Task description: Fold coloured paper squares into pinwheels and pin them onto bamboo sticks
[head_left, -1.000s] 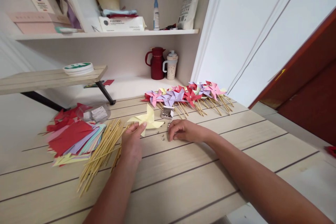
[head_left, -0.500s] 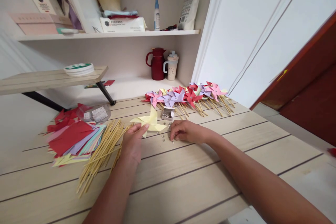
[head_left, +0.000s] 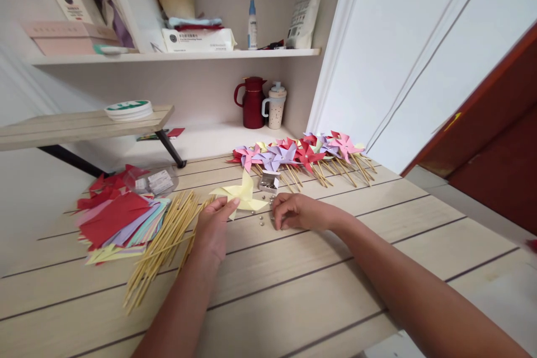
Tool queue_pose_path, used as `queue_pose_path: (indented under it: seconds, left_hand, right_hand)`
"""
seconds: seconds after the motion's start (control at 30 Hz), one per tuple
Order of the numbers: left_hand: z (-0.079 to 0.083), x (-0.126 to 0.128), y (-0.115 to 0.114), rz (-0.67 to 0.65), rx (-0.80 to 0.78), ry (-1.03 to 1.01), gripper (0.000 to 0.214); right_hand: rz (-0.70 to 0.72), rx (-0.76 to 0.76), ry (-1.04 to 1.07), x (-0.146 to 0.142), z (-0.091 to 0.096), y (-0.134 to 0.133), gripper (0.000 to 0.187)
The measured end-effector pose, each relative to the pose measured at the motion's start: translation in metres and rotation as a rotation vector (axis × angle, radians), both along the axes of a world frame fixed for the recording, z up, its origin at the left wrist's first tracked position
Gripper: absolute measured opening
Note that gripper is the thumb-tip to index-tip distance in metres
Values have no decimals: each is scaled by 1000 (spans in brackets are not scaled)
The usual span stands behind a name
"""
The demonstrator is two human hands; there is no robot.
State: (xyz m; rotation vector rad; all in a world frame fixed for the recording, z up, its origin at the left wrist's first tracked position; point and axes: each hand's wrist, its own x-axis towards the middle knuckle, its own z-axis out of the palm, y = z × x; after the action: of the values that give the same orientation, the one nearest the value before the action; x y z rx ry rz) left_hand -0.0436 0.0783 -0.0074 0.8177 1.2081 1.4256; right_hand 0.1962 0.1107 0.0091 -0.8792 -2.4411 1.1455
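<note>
My left hand pinches a pale yellow paper pinwheel between thumb and fingers, its folded blades spread above the table. To its right, my right hand rests low at the tabletop with its fingers pinched together. They close on a small metal thumbtack, which the fingertips now hide. Several loose thumbtacks lie scattered between the hands. Just behind them stands a small opened box with more tacks inside. A heap of thin wooden sticks lies beside my left hand and under its wrist.
Finished pinwheels on sticks lie in a row at the back right. Coloured paper sheets and a clear plastic container are at the left. A red jug and a cup stand behind; a raised wooden shelf overhangs the left.
My right fingertips have shifted slightly, and the metal tip that showed beneath them is out of sight. My left hand and the yellow pinwheel stay almost still.
</note>
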Motion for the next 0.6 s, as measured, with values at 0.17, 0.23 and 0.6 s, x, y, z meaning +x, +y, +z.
queue_pose_path:
  seconds: [0.17,0.23,0.6]
  left_hand:
    - [-1,-1,0,-7,2,3,37]
    - [-1,-1,0,-12,7,4,37]
    - [-4,-2,1,-14,5,17,37]
  right_hand:
    - [-25,-18,7,0,0,-1,18]
    - [-35,-16,2,0,0,-1,19]
    - [-89,-14,-1,-3,-3,-1,15]
